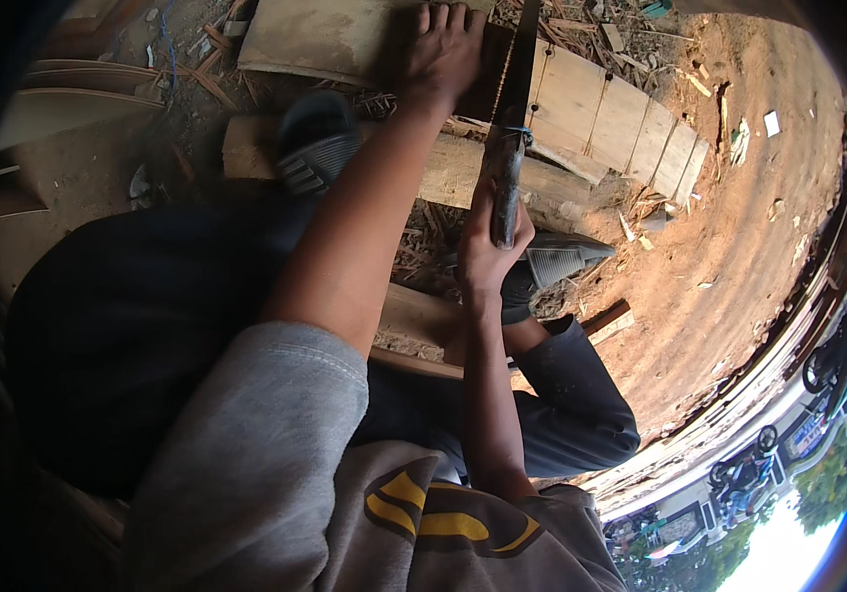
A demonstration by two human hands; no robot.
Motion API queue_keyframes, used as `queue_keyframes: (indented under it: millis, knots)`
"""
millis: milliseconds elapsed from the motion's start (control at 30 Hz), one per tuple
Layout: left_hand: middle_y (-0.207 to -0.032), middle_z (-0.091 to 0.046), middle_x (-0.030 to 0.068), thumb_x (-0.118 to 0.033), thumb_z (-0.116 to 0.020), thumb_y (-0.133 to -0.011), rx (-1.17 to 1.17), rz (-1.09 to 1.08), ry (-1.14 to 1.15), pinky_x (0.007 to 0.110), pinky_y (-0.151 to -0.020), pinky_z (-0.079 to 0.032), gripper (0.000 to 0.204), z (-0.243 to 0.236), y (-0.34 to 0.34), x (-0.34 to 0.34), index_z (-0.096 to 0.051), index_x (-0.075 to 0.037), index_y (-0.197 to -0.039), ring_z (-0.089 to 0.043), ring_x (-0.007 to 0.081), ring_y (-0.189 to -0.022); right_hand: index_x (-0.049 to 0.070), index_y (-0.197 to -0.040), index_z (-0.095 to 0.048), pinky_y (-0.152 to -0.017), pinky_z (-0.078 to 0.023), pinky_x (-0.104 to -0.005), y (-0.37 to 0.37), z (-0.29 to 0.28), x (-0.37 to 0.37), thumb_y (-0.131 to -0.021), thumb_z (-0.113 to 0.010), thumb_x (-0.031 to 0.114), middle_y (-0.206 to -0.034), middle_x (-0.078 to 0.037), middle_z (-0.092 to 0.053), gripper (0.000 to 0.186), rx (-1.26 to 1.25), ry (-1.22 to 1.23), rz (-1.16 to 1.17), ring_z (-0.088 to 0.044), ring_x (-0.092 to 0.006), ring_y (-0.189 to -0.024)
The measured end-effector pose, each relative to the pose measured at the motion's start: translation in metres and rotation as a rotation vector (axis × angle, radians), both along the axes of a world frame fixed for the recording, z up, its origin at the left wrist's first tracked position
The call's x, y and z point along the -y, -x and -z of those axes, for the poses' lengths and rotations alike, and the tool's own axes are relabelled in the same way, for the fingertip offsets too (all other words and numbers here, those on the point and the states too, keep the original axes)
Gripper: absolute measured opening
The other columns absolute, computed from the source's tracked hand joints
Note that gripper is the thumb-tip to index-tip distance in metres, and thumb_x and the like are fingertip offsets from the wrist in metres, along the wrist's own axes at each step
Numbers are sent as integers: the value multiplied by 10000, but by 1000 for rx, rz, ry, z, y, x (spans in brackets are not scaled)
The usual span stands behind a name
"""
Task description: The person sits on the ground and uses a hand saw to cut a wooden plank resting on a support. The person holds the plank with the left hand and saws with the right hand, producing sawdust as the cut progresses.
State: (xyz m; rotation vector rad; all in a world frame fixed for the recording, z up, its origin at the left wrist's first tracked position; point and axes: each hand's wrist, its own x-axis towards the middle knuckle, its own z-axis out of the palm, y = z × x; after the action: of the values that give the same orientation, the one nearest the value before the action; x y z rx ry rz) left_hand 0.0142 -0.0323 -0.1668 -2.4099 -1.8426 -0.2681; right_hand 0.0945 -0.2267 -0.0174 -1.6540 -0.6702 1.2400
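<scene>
A hand saw (516,84) with a dark blade points away from me, and my right hand (493,242) is closed around its handle. The blade lies across a wide pale wooden board (630,123), whose right part carries several dark cross lines and small dark spots. Flat on the same board, left of the blade, rests my left hand (445,49), its fingers stretched out. Beneath, a thick wooden beam (453,168) runs crosswise. Blue string (516,130) is wrapped where the blade meets the handle.
My sandalled feet stand close by, a left sandal (317,143) by the beam and a right sandal (566,261) near the saw handle. Wood scraps and shavings (423,237) litter the ground. Curved brown sheets (78,94) lie at left. Bare earth (739,247) spreads right; motorbikes (744,474) stand beyond.
</scene>
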Motion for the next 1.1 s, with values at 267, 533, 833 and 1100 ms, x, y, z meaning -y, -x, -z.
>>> queue_keyframes:
  millis: [267, 533, 833, 1100]
  knots:
    - [-1170, -524, 149, -232, -591, -787, 124, -18, 65, 475, -1067, -252, 419, -45, -8, 7, -490, -75, -1162, -440, 294, -1187, -22, -794, -530, -521, -364, -195, 1, -5, 55, -886, -564, 93, -625, 42, -472, 152, 205, -10, -31, -426, -17, -595]
    - [-1164, -524, 153, -237, -575, -802, 132, 2, -25, 473, -1069, -250, 388, -40, -9, 6, -514, -57, -1140, -444, 293, -1179, 9, -734, -477, -481, -307, -217, 2, -3, 42, -886, -561, 89, -603, 53, -416, 191, 191, -63, -13, -362, -18, -571]
    - [-1220, -509, 152, -158, -479, -834, 76, 0, 133, 479, -1086, -224, 370, -38, -6, 3, -481, -67, -1193, -425, 308, -1213, 10, -753, -507, -489, -331, -213, -9, -1, -8, -901, -579, 148, -596, 52, -446, 215, 26, 22, 19, -403, -22, -568]
    - [-1115, -528, 139, -147, -517, -821, 126, -11, 40, 469, -1047, -276, 306, -47, -8, 8, -504, -67, -1116, -469, 289, -1126, 5, -752, -509, -497, -334, -222, -7, 10, 40, -880, -583, 102, -612, 44, -441, 177, 217, -64, -10, -388, -21, -588]
